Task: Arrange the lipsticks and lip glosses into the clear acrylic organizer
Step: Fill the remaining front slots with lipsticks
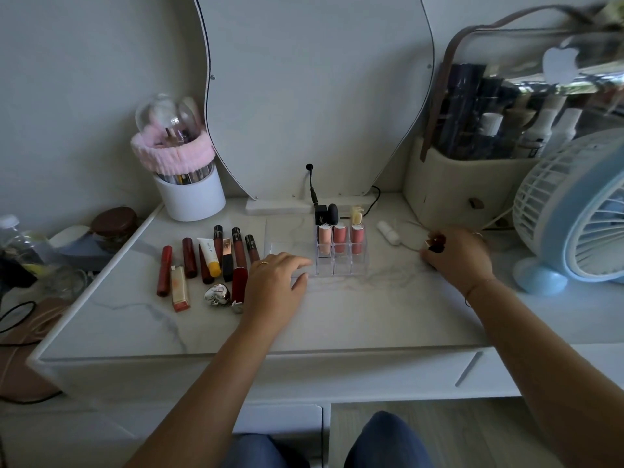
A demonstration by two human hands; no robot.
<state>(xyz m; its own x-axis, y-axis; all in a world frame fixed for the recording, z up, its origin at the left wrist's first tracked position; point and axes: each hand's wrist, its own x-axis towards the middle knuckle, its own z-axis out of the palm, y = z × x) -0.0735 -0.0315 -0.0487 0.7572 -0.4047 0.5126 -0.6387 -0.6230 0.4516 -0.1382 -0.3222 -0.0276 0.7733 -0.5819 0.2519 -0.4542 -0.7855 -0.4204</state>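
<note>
The clear acrylic organizer [341, 261] is stood near the back edge of the marble tabletop [337, 315], just in front of the mirror base, where it can be reached by both arms. Six of its slots are filled: three pink lip glosses [340, 238] are held upright in the middle row, and a black lipstick [320, 214], a dark rounded tube and a pale yellow one are stood behind them. The front row is seen empty.

The left hand [275, 282] is laid flat and open on the tabletop, fingers spread, with its fingertips touching or just beside the organizer's left side; nothing is gripped, and the organizer is probably being steadied. The right hand [456, 255] is curled over a small dark red item [437, 243] toward the right edge, near a white tube [388, 232] and a thin cord; a pinch on the item appears to be made, though the grip is partly hidden and blurred.

Toward the left edge, a row of loose lipsticks [209, 261] and glosses is lined up flat, likely so that each can be seen and taken in turn. Much of the task is judged to remain.
</note>
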